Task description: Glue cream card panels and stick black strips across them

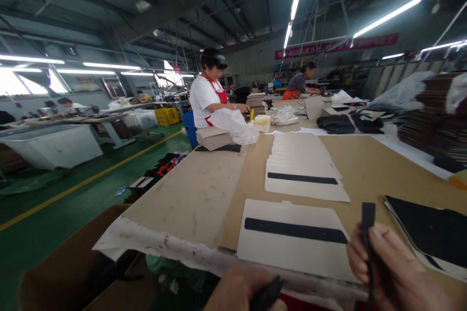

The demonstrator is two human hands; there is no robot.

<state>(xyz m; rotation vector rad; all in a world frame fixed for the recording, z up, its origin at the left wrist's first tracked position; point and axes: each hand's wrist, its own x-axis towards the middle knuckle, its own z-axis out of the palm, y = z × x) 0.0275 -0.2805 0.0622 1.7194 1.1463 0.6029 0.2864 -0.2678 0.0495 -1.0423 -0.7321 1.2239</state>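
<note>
Black strip (368, 218), upright, pinched tight between thumb and fingers of the right hand (392, 265) at four o'clock. Blurred at six o'clock, the left hand (237, 287) curls closed around a dark object (267, 295). Pale card (288, 250) with a black band (295, 230) at five o'clock; overlapping cards (299, 155) just beyond.

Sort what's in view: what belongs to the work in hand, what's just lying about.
Likely part of the work:
black strip in the right hand
dark piece in the left hand
near pale panel with its dark band
overlapping pale panels behind it

Probably just lying about:
crumpled clear plastic
yellow crate
white bin
</note>
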